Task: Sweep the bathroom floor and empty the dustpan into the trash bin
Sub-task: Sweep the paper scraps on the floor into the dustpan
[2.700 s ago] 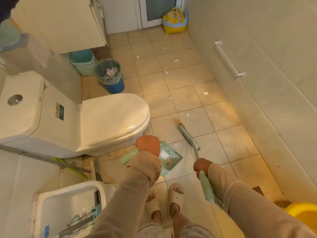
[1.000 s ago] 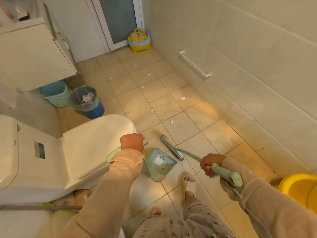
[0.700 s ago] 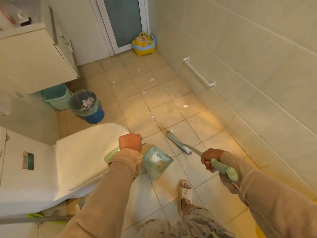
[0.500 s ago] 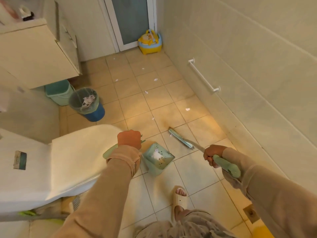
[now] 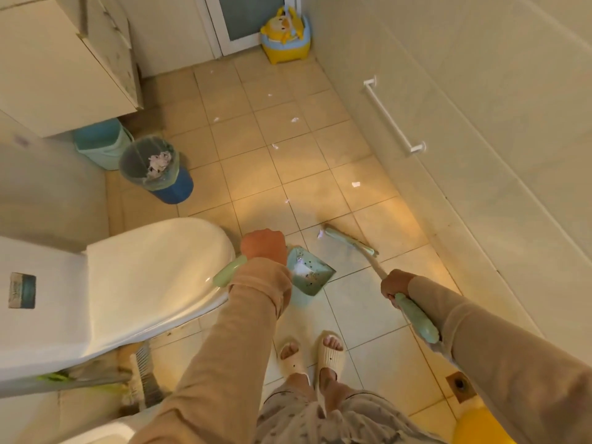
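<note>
No words can be read. The small sticker point(image 5: 21, 290) on the toilet point(image 5: 153, 270) is too blurry.

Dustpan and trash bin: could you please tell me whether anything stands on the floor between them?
Nothing visible does. Only floor tiles lie between the dustpan, held by the left hand, and the lined trash bin. The front of the toilet juts close beside that line, so the path may skirt it.

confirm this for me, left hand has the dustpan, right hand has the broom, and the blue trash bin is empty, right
Not quite. The head view shows crumpled paper lying in the blue trash bin, so it is not empty. The rest holds: the left hand grips the dustpan and the right hand grips the broom.
</note>
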`<state>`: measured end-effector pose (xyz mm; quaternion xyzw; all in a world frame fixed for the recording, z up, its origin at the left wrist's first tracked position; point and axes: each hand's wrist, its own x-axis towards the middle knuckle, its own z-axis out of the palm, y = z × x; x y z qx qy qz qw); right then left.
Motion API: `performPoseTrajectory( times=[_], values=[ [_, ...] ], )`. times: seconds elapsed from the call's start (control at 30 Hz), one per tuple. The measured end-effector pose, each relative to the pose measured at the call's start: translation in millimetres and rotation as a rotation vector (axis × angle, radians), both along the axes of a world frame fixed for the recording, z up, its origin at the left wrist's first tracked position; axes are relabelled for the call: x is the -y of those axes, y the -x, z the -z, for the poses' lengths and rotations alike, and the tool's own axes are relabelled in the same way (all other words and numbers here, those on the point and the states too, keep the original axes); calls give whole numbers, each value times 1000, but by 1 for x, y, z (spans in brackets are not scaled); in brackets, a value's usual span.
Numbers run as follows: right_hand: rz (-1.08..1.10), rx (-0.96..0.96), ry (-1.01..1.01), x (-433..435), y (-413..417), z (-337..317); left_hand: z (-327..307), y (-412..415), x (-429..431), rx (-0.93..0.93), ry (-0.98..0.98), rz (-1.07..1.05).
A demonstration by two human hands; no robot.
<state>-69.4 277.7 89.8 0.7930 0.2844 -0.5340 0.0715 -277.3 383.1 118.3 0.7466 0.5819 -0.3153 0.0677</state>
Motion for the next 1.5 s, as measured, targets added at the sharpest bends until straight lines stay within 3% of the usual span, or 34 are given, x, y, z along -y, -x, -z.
performPoseTrajectory(
  times=[0.07,0.13,0.2,0.37,0.5,0.73,0.87,1.07,1.5],
  values=[
    [-91,65,113,-1,8,1,2,1,-5,13,11,21],
    [-388,116,172,-2,17,1,2,4,-9,34,6,18],
    [-449,125,224,2,17,8,0,6,-12,59,-4,25],
    [-340,149,193,14,12,4,2,8,-17,59,-51,71],
    [-386,196,236,37,17,4,3,7,-15,69,-68,84],
    [-402,76,215,69,29,-11,2,8,-17,73,-61,89],
    [-44,-170,268,64,19,-26,-1,14,-17,81,-76,112],
    [336,-251,191,47,1,-31,-7,23,-16,88,-107,87],
    [462,-222,-29,-22,-48,-24,-14,-7,-64,110,-149,163]
  ],
)
